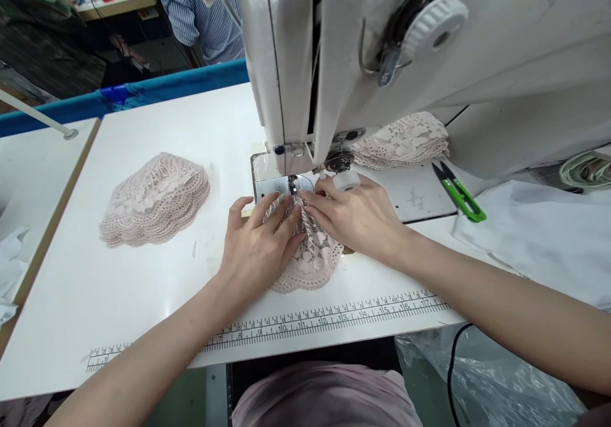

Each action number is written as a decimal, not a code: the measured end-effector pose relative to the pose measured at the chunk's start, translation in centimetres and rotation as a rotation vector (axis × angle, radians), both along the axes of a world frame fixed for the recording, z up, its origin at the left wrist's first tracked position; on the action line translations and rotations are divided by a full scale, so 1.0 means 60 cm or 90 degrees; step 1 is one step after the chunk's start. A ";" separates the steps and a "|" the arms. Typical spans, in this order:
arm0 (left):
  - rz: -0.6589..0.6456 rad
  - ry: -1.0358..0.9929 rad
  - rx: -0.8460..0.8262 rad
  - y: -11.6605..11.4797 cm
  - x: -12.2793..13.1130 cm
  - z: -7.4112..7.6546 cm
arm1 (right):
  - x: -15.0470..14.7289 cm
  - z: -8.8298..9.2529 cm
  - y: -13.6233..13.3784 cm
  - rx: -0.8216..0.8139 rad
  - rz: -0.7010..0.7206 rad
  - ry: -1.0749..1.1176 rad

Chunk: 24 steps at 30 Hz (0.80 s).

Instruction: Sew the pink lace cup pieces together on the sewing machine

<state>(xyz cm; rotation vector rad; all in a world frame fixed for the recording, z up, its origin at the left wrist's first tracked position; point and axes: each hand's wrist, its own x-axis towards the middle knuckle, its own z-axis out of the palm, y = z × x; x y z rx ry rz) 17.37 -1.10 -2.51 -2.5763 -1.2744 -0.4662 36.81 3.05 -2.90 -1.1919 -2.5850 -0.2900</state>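
Observation:
A pale pink lace piece (pixel 312 265) with a scalloped edge lies under the presser foot (pixel 293 184) of a sewing machine (pixel 296 51). On its left side rests my left hand (pixel 260 239), fingers spread and pressing the lace flat. My right hand (pixel 356 214) is closed on the lace from the other side, its fingertips at a gathered fold just in front of the foot. The right thumb is partly hidden. The metal needle plate (pixel 270 188) shows beyond my left fingers.
A stack of lace pieces (pixel 155 201) lies to the left, and another lace stack (pixel 403 139) sits behind the machine head. Green thread snips (pixel 459 193) and white fabric (pixel 539 236) are at right. A printed ruler (pixel 305 322) runs along the front edge. Two people work beyond the blue-covered edge (pixel 181 86).

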 end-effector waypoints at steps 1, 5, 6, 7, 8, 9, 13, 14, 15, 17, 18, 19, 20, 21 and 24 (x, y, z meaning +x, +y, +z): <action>0.000 -0.004 -0.001 0.000 0.000 -0.001 | 0.000 0.000 0.000 0.000 -0.002 -0.003; -0.001 -0.020 -0.008 0.000 0.001 -0.001 | -0.001 -0.001 -0.001 -0.004 -0.010 -0.009; 0.001 -0.018 -0.008 0.000 0.001 0.000 | -0.001 -0.001 -0.001 -0.004 -0.012 -0.010; 0.003 -0.013 -0.009 -0.001 0.002 0.000 | -0.001 -0.001 -0.002 -0.004 -0.014 -0.012; 0.006 -0.007 -0.009 -0.001 0.002 0.001 | -0.001 -0.001 -0.002 -0.004 -0.016 -0.013; 0.008 0.000 -0.008 -0.002 0.002 0.001 | 0.000 0.000 -0.003 -0.003 -0.018 -0.015; 0.012 0.016 0.001 -0.001 0.003 0.002 | 0.000 -0.001 -0.003 0.003 -0.020 -0.017; 0.013 0.017 0.003 -0.001 0.002 0.002 | 0.000 -0.001 -0.003 0.004 -0.021 -0.017; 0.014 0.017 0.004 -0.001 0.002 0.001 | 0.000 -0.001 -0.003 0.004 -0.020 -0.019; 0.016 0.015 0.003 0.000 0.002 0.001 | -0.001 0.000 -0.002 0.004 -0.021 -0.024; 0.017 0.013 0.001 0.000 0.002 0.001 | -0.001 0.000 -0.002 0.005 -0.022 -0.026; 0.017 0.010 -0.001 0.000 0.001 0.000 | -0.001 0.000 -0.001 0.006 -0.023 -0.027; 0.017 0.006 -0.003 0.001 0.001 0.000 | -0.002 0.001 -0.001 0.006 -0.024 -0.028; 0.017 0.002 -0.005 0.001 0.001 -0.001 | -0.002 0.001 -0.001 0.006 -0.026 -0.029; 0.016 -0.008 -0.017 0.003 -0.001 -0.001 | -0.002 0.002 -0.001 0.006 -0.029 -0.034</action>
